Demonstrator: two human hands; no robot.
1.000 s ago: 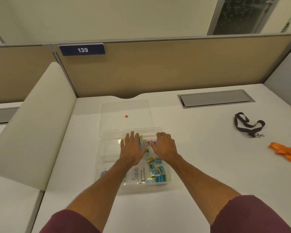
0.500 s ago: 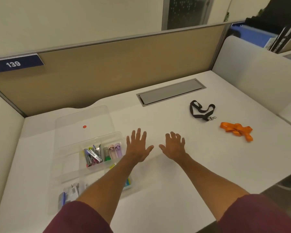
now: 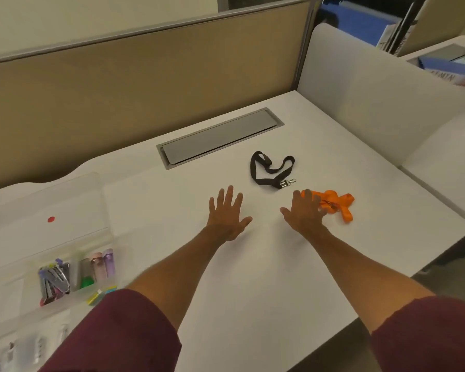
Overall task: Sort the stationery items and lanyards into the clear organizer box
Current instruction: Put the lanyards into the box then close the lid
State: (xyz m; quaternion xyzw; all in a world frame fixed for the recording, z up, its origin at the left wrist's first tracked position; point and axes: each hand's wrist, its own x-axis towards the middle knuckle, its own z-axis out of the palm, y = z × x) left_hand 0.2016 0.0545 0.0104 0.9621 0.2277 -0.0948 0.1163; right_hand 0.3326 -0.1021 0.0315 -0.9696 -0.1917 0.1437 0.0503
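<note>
The clear organizer box lies at the left edge of the white desk with its lid folded back. Several coloured clips and small stationery pieces fill its compartments. A black lanyard with a metal clasp lies further back on the desk. Beside it, nearer me, is a bunched orange lanyard. My right hand is spread flat, its fingertips over the orange lanyard's left end. My left hand hovers open over bare desk, holding nothing.
A grey cable flap is set into the desk behind the lanyards. Tan partition panels close the back, and a white side panel the right. The desk edge runs diagonally at the right front.
Both hands left the organizer box and moved right across the desk. The right hand now reaches the orange lanyard. The view has swung right.
</note>
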